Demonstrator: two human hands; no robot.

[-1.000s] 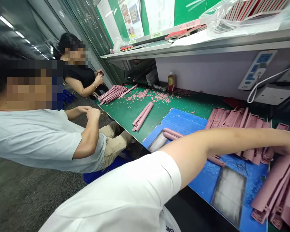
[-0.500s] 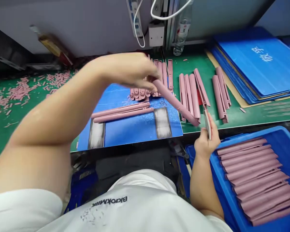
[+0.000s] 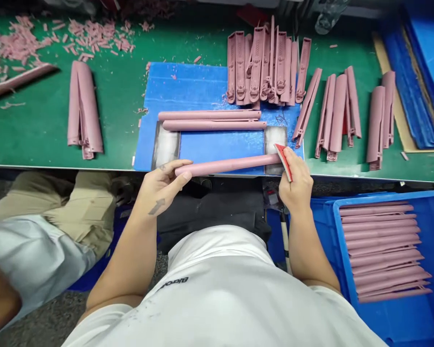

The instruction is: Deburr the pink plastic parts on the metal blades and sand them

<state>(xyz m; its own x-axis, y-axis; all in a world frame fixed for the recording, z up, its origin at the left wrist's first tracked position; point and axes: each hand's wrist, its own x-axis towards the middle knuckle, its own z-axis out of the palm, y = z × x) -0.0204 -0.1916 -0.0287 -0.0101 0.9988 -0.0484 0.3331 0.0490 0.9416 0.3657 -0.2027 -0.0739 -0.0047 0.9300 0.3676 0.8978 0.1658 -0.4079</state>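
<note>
Level above the front edge of the blue board [image 3: 217,144], a long pink plastic shell [image 3: 227,165] lies crosswise between my hands. My left hand [image 3: 162,190] pinches its left end between thumb and fingers. Wrapped in my right hand [image 3: 297,183] is a flat red pad [image 3: 284,161] with a pale edge, its face against the shell's right end. Whether those fingers also touch the shell is hidden. Just behind, two similar pink shells [image 3: 213,120] rest side by side across the board, above two worn grey strips.
Many pink shells [image 3: 255,67] stand bunched at the board's back right, with more pairs [image 3: 336,113] further right. A blue bin [image 3: 338,241] at lower right holds a row of shells. Pink scraps [image 3: 97,36] litter the back left. Another person's legs [image 3: 83,202] are at left.
My left hand has come down and left, bringing the shell from a slant to nearly level. My right hand has moved left, its pad now against the shell's end. The view has tilted down.
</note>
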